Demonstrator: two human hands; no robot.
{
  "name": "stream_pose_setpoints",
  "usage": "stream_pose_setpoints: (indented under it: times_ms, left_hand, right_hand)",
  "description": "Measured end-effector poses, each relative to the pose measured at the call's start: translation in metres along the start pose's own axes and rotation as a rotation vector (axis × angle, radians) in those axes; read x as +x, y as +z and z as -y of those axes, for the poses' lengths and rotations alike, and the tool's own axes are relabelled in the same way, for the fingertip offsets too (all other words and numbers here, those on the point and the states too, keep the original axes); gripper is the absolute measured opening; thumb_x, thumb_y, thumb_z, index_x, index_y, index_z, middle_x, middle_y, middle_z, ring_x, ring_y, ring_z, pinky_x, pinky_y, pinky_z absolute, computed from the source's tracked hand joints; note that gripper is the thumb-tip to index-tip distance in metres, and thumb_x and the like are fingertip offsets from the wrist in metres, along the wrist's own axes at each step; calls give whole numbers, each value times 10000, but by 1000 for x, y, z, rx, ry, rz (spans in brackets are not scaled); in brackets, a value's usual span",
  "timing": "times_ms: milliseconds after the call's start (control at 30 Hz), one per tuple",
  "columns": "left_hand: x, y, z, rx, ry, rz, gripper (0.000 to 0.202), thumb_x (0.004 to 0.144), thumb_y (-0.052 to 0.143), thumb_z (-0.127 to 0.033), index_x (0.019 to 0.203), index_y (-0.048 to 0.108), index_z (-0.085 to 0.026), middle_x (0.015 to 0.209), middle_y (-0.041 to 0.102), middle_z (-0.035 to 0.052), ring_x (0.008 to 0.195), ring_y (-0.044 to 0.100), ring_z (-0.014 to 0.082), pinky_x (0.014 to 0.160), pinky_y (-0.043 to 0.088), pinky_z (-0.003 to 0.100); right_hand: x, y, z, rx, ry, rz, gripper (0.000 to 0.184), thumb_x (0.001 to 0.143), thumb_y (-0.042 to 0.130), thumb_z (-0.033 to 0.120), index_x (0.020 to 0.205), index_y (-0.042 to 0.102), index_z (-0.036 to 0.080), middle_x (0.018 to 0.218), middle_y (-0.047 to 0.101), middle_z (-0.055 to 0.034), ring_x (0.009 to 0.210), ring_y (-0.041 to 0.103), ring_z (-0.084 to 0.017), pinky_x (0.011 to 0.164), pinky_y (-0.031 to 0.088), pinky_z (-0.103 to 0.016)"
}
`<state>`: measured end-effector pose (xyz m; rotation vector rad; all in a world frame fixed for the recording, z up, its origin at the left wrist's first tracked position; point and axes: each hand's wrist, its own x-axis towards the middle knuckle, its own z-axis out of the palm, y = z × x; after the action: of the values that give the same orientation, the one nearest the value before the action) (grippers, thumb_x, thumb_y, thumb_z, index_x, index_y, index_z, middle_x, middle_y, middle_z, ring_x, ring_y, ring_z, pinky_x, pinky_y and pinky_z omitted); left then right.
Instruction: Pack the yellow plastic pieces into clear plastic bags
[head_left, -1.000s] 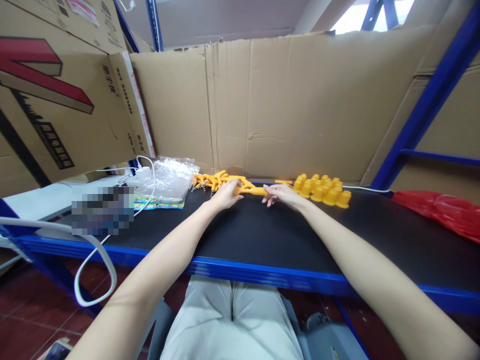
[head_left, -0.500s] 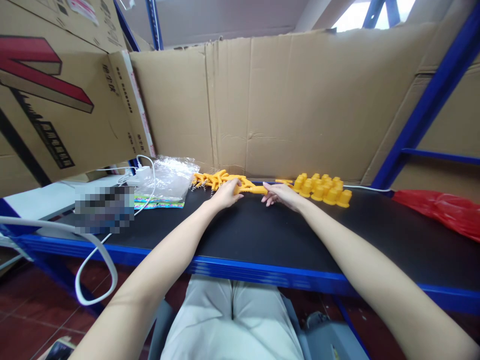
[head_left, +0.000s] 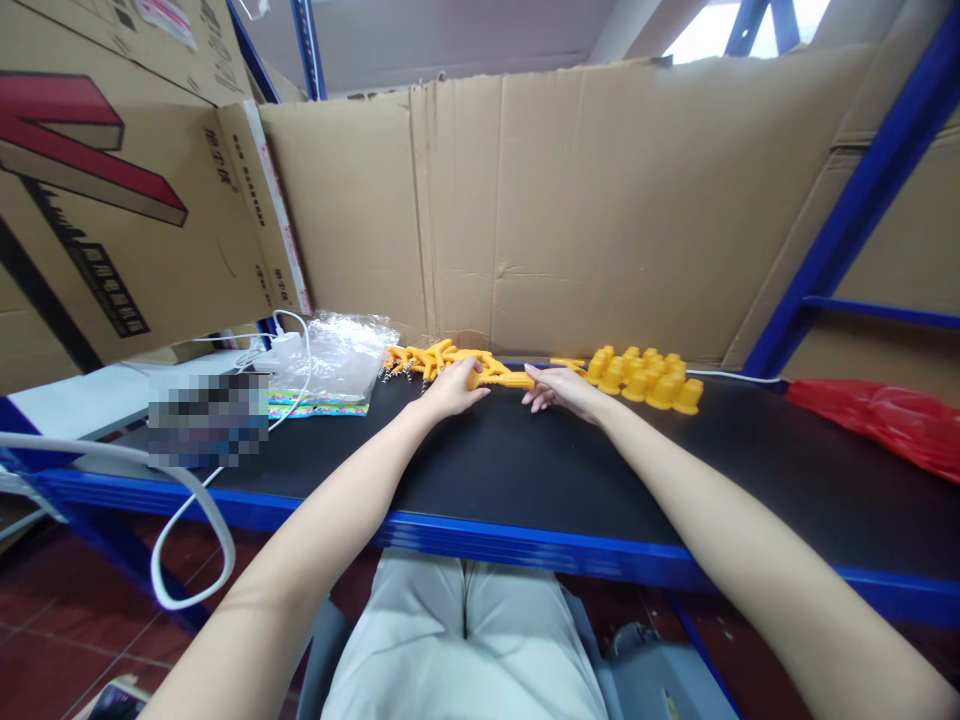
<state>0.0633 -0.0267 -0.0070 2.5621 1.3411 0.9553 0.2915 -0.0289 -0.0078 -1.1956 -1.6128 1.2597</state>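
At the far edge of the black tabletop point(head_left: 540, 470) both arms reach forward. My left hand point(head_left: 452, 388) is closed round a long yellow plastic piece point(head_left: 504, 379) at the right end of a heap of similar yellow branched parts point(head_left: 427, 358). My right hand point(head_left: 561, 387) rests beside that piece with fingers curled downward, fingertips touching the table near its right end; whether it grips anything is hidden. Just right of it stands a cluster of several yellow cap-shaped parts point(head_left: 646, 378).
A cardboard wall point(head_left: 570, 210) backs the table. Clear plastic bags point(head_left: 337, 360) on colourful packets and a white cable point(head_left: 180, 520) lie at left. A red bag point(head_left: 885, 425) lies at right. Blue shelf posts point(head_left: 847, 220) frame the bench.
Almost nothing has moved; my hands stay on the yellow piece with only a slight shift of the fingers.
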Motion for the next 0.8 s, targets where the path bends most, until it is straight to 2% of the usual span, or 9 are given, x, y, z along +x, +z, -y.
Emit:
stream_pose_setpoints:
  times_ms: [133,233,300,367,467,533,600,667,800]
  left_hand:
    - [0,-1,-1,-6,2,-3,331,745,650,-254,1020,487,-167,1104,582,89,1079,531,242,924,413,401]
    - [-1,0,-1,-32,17,-1,383,761,630,-260,1092,474,-150,1150,562,111,1086,528,240,937,415,402]
    - [-1,3,-1,-75,32,21,481,781,602,-270,1211,419,-154,1229,512,132,1056,547,228,921,433,405]
    - [-1,6,1,-119,65,51,615,792,582,-268,1337,308,-194,1310,439,147,1037,559,217,914,443,414]
    - [0,10,5,-143,109,22,741,788,579,-260,1413,184,-221,1361,380,160,1155,492,238,982,388,443]
    - [1,11,8,-129,115,-14,744,789,574,-269,1415,179,-191,1374,367,169,1249,407,254,1034,329,453]
    - [1,11,10,-109,117,-17,721,793,563,-275,1406,198,-171,1387,356,171,1288,360,256,1055,302,448]
    - [1,11,11,-91,119,-3,691,793,557,-276,1390,230,-161,1392,354,173,1299,347,257,1059,299,444]
    - [1,11,9,-58,113,22,620,785,557,-263,1346,313,-164,1370,390,169,1287,362,265,1058,295,460]
  right_hand:
    - [1,1,-2,69,17,4,409,805,553,522,883,580,121,710,676,-92,531,599,-117,498,458,-214]
    - [2,3,3,271,60,-1,298,832,560,429,890,572,138,695,650,-47,530,576,-94,520,467,-205]
    - [1,2,10,410,75,-23,201,841,561,352,873,560,154,669,621,-15,507,546,-78,520,466,-198]
    - [1,-3,17,485,60,-83,139,845,550,305,847,553,166,646,596,-1,496,524,-74,521,464,-198]
    - [1,-21,21,478,-7,-258,131,844,525,312,814,528,184,640,574,-2,531,538,-91,542,473,-218]
    - [3,-35,16,398,-90,-433,156,806,563,337,810,487,201,665,575,-1,570,559,-109,548,475,-234]
    - [7,-48,6,260,-205,-623,273,719,655,345,821,439,215,718,586,3,616,578,-123,565,478,-245]
    - [12,-56,-7,67,-312,-759,379,646,713,355,839,415,221,777,595,-1,676,589,-136,626,488,-265]
    - [18,-56,-27,-475,-378,-800,353,688,668,385,908,460,204,872,624,-55,802,598,-186,740,468,-318]
